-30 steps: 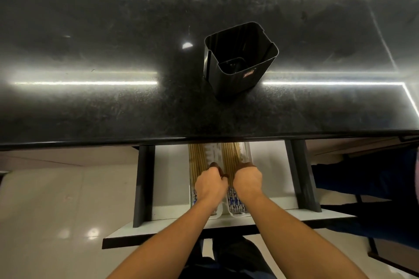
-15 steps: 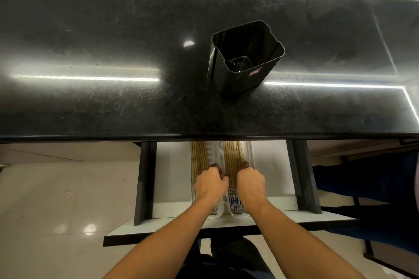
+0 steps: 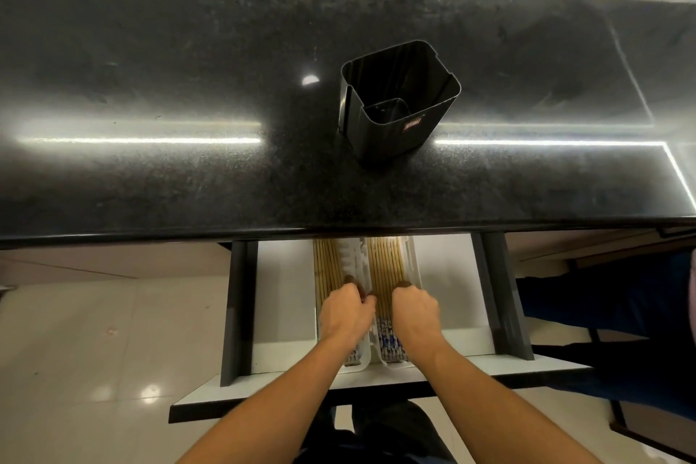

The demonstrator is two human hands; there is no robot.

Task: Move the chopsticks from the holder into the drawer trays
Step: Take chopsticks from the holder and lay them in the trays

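The black chopstick holder (image 3: 399, 105) stands upright on the dark counter, and no chopsticks show inside it. Below the counter edge the drawer (image 3: 444, 275) is pulled out. Two narrow white trays lie in it side by side, a left tray (image 3: 320, 316) and a right tray (image 3: 412, 256). Both hold rows of bamboo chopsticks (image 3: 384, 264) with blue patterned ends toward me. My left hand (image 3: 348, 316) is knuckles up over the left tray, fingers curled down onto its chopsticks. My right hand (image 3: 414, 313) does the same on the right tray. My hands hide the chopsticks' middles.
The black stone counter (image 3: 188, 105) overhangs the back of the drawer. Dark drawer rails (image 3: 237, 305) run down both sides. A dark stool or seat (image 3: 621, 320) stands to the right, over a glossy tiled floor (image 3: 94, 350).
Both hands stay on the chopsticks in the two trays, shifting only slightly. The holder has not moved.
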